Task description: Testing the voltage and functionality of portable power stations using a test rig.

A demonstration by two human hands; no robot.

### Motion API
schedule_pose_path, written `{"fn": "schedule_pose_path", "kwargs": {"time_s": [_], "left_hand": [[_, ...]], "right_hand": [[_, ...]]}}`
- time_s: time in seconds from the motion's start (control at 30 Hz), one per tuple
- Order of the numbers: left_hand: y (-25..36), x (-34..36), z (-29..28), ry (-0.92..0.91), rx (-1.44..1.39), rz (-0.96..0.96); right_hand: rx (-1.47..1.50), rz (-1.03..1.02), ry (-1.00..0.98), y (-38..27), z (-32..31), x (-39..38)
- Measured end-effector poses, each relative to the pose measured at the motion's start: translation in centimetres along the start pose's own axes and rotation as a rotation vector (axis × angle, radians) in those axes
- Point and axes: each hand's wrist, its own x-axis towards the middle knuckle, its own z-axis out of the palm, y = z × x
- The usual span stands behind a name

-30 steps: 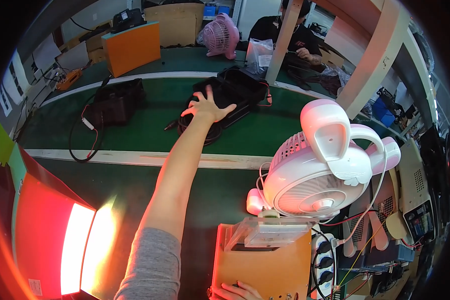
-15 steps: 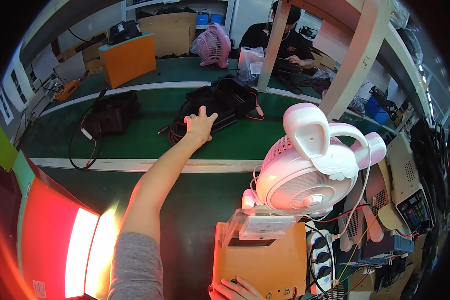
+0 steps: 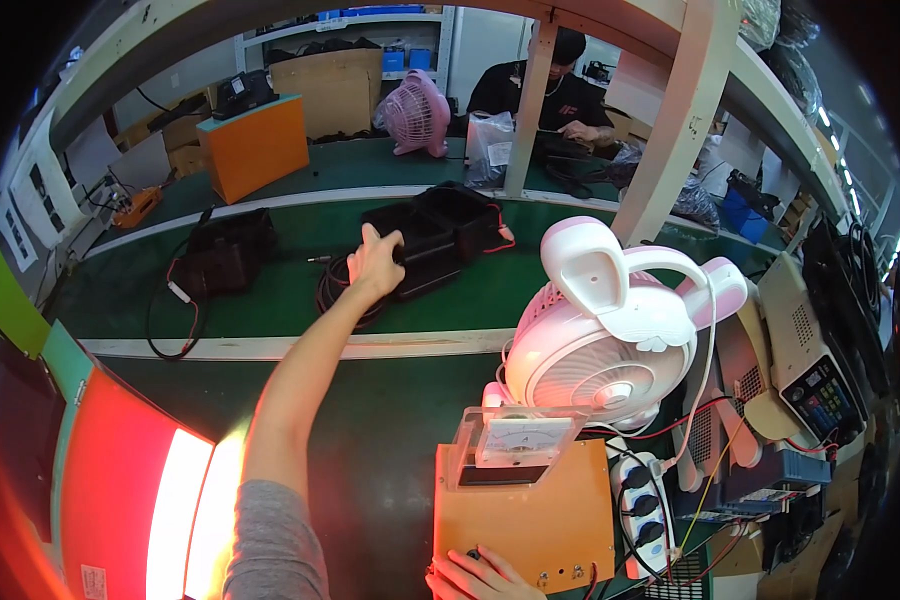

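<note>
My left hand reaches far forward and grips the near left side of a black plastic case. The case lies open on the green bench, its black lid part tilted back behind it. A coiled black cable lies beside and below that hand, its plug end pointing left. My right hand rests on an orange metal box at the lower edge, fingers stretched and apart, next to a small black knob. A clear-housed needle meter stands on the box's far end.
A white and pink fan stands right of centre. Beside the box lies a white power strip with black plugs. A red panel with a glaring light stands left. Another black case lies far left. Someone sits behind the post.
My view has shifted slightly. My left hand has moved from over the case and cable to its left edge; the cable's plug end lies farther away. My right hand stays on the orange box.
</note>
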Motion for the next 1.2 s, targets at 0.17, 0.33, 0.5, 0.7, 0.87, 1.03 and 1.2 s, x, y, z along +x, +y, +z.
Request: {"fn": "schedule_pose_path", "kwargs": {"time_s": [0.17, 0.33, 0.5, 0.7, 0.87, 1.03, 1.2], "left_hand": [[2.1, 0.0, -8.8, -0.068, -0.02, -0.065], [5.7, -3.2, -20.3, -0.135, 0.284, 0.065], [11.1, -9.9, -29.9, -0.209, 0.505, 0.134], [16.7, -17.3, -38.9, -0.643, 0.707, 0.171], [19.7, -23.2, -45.0, -0.953, 0.781, 0.055], [17.9, -22.4, -41.0, -1.149, 0.736, 0.116], [18.0, -20.8, -33.9, -1.365, 0.981, 0.075]], "right_hand": [[-0.041, -0.024, 0.025, 0.2, 0.2, -0.4], [0.121, -0.031, 0.02, 0.9, 0.1, -0.8], [0.286, -0.053, -0.102, 0.9, -1.8, -0.1], [0.08, -0.142, 0.373, -2.4, -6.6, 3.4], [0.193, -0.259, 0.219, -5.1, -5.2, 7.5], [0.545, -0.087, 0.266, -7.1, 0.6, 3.7], [0.938, 0.227, 0.118, -9.7, 2.7, 0.3]]}}
